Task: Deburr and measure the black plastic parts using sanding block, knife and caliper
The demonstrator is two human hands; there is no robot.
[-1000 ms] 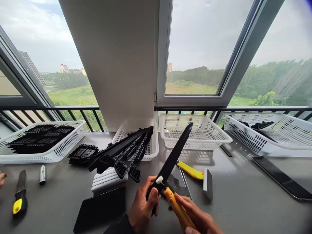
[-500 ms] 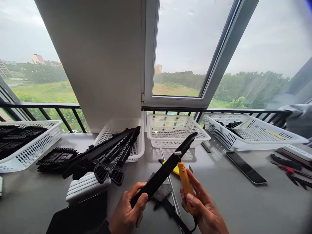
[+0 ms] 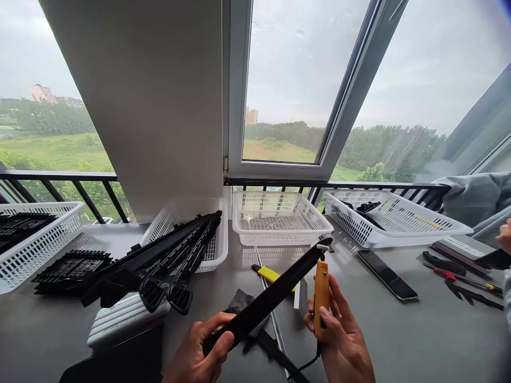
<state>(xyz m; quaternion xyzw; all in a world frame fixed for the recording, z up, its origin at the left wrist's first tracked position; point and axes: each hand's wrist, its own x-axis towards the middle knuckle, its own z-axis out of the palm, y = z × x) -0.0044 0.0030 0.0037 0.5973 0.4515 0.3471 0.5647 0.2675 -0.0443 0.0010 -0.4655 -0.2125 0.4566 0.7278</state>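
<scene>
Left grip (image 3: pixel 199 354) clamps the long black plastic strip (image 3: pixel 271 295); right grip (image 3: pixel 339 340), closed on the yellow-handled tool (image 3: pixel 320 298), has slid its tip to the strip's far end.

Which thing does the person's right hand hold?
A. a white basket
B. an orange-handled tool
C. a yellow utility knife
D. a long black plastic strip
B: the right hand is closed around the orange-handled tool, whose tip meets the far end of the long black strip that the left hand grips.

Grey table (image 3: pixel 399 340) bears white baskets (image 3: pixel 279 218), black strips (image 3: pixel 175 260), pliers (image 3: pixel 459 274).
</scene>
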